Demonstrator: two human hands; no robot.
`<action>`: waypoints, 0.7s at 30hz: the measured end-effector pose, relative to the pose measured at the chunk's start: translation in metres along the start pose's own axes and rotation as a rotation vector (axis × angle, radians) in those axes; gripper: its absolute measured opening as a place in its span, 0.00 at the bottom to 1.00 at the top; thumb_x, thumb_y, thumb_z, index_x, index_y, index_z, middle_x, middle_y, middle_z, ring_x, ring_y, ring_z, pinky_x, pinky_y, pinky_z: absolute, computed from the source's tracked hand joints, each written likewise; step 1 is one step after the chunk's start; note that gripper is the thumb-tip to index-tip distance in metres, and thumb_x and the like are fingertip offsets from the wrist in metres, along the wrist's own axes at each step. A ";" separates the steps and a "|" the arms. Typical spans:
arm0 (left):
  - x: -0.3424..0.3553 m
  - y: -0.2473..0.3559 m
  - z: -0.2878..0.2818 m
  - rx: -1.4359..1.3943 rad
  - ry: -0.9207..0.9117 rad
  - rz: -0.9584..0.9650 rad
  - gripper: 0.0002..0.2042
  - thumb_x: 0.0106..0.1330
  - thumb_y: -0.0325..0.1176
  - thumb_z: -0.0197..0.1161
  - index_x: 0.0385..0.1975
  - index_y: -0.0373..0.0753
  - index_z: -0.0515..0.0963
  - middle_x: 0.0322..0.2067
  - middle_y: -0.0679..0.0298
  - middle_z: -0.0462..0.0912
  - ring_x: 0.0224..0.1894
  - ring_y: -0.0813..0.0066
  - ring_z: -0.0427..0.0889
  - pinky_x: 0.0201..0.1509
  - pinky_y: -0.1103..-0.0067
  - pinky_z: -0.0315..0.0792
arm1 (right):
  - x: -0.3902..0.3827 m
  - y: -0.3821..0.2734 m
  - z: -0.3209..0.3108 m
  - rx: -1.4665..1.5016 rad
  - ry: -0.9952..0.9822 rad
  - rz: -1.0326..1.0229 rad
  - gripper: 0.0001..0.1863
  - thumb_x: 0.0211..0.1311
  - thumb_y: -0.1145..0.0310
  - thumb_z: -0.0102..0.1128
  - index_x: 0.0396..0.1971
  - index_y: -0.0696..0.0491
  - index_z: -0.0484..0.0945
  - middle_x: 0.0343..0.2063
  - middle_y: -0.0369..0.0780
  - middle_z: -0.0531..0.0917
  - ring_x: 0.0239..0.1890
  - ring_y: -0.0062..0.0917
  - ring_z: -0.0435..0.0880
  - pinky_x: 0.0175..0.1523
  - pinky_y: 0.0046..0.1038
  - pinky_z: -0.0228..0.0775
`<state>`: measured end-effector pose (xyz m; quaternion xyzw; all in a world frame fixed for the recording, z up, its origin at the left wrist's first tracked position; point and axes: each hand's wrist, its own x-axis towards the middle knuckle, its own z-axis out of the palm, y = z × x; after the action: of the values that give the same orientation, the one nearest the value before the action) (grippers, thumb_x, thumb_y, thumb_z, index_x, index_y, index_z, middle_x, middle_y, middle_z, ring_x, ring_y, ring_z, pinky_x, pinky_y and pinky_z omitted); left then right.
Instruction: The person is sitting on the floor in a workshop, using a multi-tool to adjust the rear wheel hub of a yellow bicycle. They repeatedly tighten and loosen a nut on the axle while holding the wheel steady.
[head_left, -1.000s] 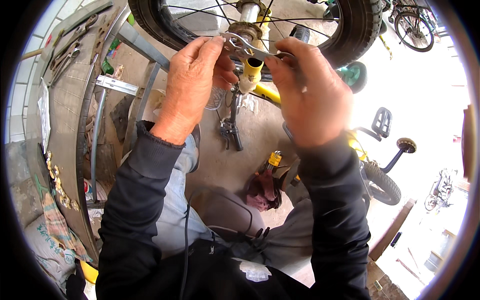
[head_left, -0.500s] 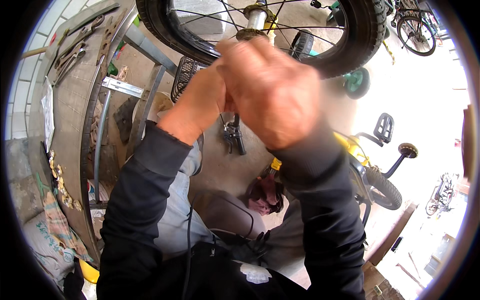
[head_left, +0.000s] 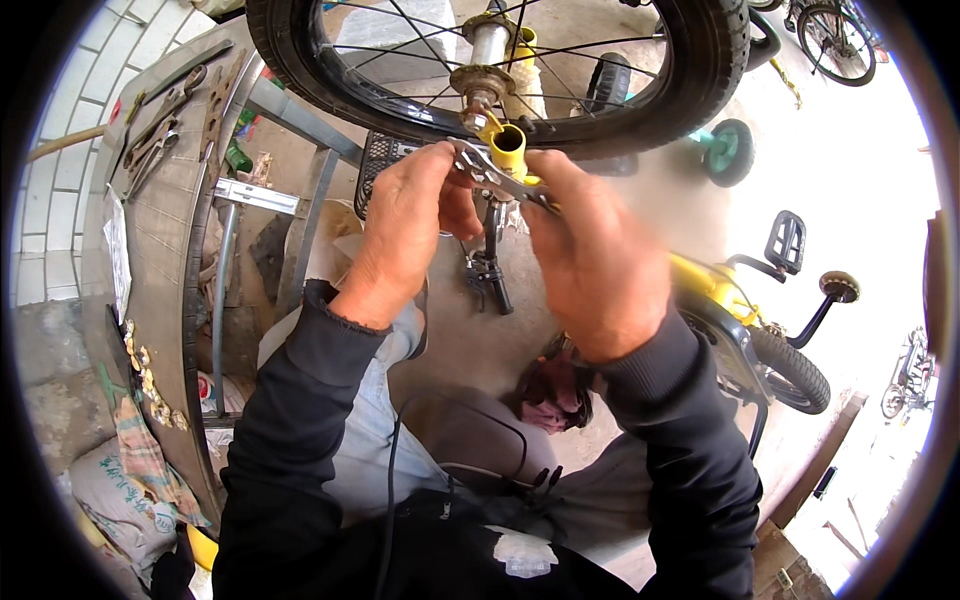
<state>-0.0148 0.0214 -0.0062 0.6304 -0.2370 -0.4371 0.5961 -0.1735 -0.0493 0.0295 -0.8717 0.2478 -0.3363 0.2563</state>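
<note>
A flat grey metal wrench with several holes (head_left: 482, 168) lies across the front of a yellow frame tube (head_left: 508, 150), below the axle nut (head_left: 474, 118) of a spoked bicycle wheel (head_left: 310, 95). My left hand (head_left: 405, 225) pinches the wrench's left end between thumb and fingers. Closed round its right end is my right hand (head_left: 600, 265), slightly blurred. The tube's open top faces up, close to the wheel's hub (head_left: 488, 60). Below my hands, a black handlebar grip with a brake lever (head_left: 490, 280) shows; how it joins the frame is hidden.
On the left stands a worn bench (head_left: 150, 260) with several wrenches (head_left: 165, 130) on it. Its metal frame (head_left: 300, 225) reaches toward my left arm. At right lie a black pedal (head_left: 786, 242) and a small wheel (head_left: 790, 370). A dark red cloth (head_left: 555, 395) is between my legs.
My hands were together in front of the hub and have drawn apart. The yellow tube and holed wrench, covered before, now show between them. The whole view has shifted slightly.
</note>
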 end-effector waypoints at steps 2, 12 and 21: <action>-0.002 0.001 0.003 0.053 0.011 0.027 0.20 0.71 0.45 0.44 0.30 0.33 0.74 0.18 0.64 0.75 0.19 0.76 0.76 0.25 0.81 0.71 | -0.003 -0.001 -0.007 0.025 -0.032 0.090 0.15 0.53 0.77 0.62 0.43 0.56 0.77 0.32 0.46 0.82 0.32 0.38 0.83 0.37 0.30 0.74; -0.001 0.001 0.000 0.139 -0.005 0.090 0.20 0.71 0.47 0.46 0.32 0.34 0.73 0.21 0.64 0.75 0.22 0.78 0.77 0.27 0.82 0.71 | -0.006 0.010 -0.006 -0.026 -0.119 0.099 0.11 0.55 0.72 0.62 0.39 0.55 0.77 0.28 0.46 0.80 0.29 0.42 0.80 0.33 0.34 0.72; 0.013 0.000 0.000 0.101 0.100 0.334 0.08 0.69 0.34 0.56 0.37 0.36 0.74 0.30 0.69 0.78 0.30 0.84 0.77 0.30 0.87 0.70 | -0.007 0.020 -0.016 -0.099 -0.239 0.107 0.06 0.54 0.71 0.61 0.32 0.53 0.76 0.26 0.46 0.79 0.25 0.43 0.79 0.30 0.36 0.70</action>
<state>-0.0078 0.0108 -0.0100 0.6323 -0.3304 -0.2875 0.6391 -0.1945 -0.0647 0.0240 -0.9025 0.2781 -0.2032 0.2584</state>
